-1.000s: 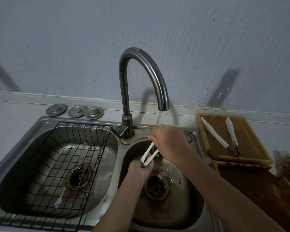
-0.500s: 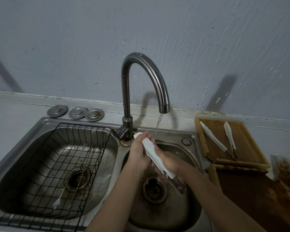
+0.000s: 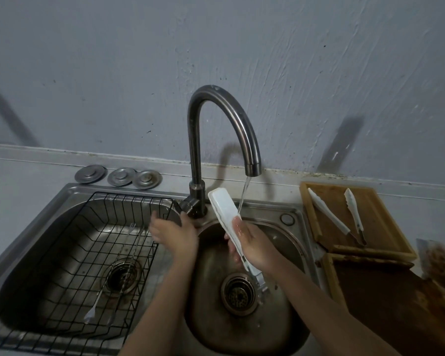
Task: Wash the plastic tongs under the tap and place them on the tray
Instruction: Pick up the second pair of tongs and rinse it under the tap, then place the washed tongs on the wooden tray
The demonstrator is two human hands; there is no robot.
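Observation:
White plastic tongs slant over the right sink basin, tips up and to the left. Their metal hinge end points down near the drain. My right hand grips them around the middle. Water from the curved tap runs onto the tongs and my thumb. My left hand is off the tongs, fingers spread and blurred, beside the tap's lever at its base. A wooden tray at the right holds a second pair of white tongs, lying spread open.
A black wire rack sits in the left basin with a white-handled fork under it. Three metal drain lids lie behind the sink. A dark stained wooden board lies in front of the tray.
My left hand has let go of the tongs and moved left toward the tap's base. My right hand still holds the tongs, now raised a little under the water.

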